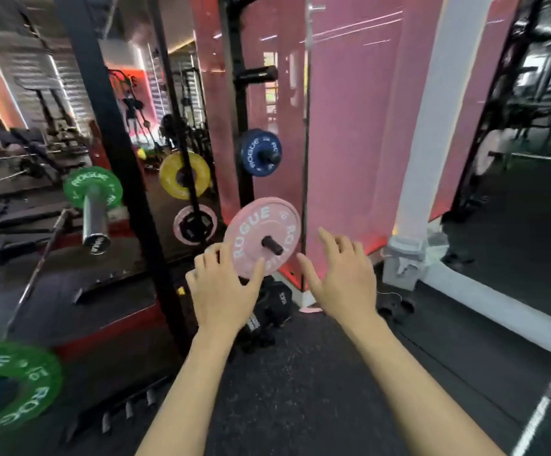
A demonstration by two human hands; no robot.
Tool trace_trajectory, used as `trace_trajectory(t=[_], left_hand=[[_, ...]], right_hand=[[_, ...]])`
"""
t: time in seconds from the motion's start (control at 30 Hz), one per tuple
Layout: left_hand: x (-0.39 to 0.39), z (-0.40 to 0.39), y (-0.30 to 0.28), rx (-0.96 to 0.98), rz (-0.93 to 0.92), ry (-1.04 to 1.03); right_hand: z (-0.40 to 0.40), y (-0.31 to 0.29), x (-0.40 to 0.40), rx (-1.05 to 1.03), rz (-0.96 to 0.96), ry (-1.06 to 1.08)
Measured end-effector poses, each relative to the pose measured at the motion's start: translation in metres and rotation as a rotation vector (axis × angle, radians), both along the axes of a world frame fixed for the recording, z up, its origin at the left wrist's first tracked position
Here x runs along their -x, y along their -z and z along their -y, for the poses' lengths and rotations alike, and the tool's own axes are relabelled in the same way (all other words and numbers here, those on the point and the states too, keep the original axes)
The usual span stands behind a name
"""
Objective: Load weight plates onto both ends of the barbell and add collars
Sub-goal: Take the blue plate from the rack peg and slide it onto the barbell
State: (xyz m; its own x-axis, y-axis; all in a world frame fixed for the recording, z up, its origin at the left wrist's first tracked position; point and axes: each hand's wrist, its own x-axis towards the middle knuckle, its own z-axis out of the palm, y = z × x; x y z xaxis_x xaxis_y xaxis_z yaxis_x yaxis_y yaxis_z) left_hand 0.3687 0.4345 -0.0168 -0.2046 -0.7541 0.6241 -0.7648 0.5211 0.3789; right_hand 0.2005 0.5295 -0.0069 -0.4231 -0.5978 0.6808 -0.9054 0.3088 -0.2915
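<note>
Pink round Rogue weight plate (pixel 262 236) hangs on a black storage peg (pixel 272 245), between both spread, empty hands: left hand (pixel 223 291) touching its rim, right hand (pixel 343 278) just beside, apparently to lift it off.

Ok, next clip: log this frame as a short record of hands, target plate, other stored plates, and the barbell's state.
left hand: open, fingers at the pink plate's left edge
right hand: open, just right of the plate, not touching
pink plate: on the lowest storage peg
blue plate: on the peg above
barbell sleeve: carries one green plate, no collar visible
</note>
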Motion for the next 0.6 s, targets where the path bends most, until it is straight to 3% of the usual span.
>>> trace_trajectory(t=[0.33,0.6], left_hand=[[0.146,-0.079,0.015,-0.081,0.073,0.151],[0.192,-0.076,0.014,-0.06,0.102,0.2]], right_hand=[[-0.104,0.025,0.14,-0.06,0.084,0.222],[-0.108,0.031,0.183,-0.046,0.117,0.261]])
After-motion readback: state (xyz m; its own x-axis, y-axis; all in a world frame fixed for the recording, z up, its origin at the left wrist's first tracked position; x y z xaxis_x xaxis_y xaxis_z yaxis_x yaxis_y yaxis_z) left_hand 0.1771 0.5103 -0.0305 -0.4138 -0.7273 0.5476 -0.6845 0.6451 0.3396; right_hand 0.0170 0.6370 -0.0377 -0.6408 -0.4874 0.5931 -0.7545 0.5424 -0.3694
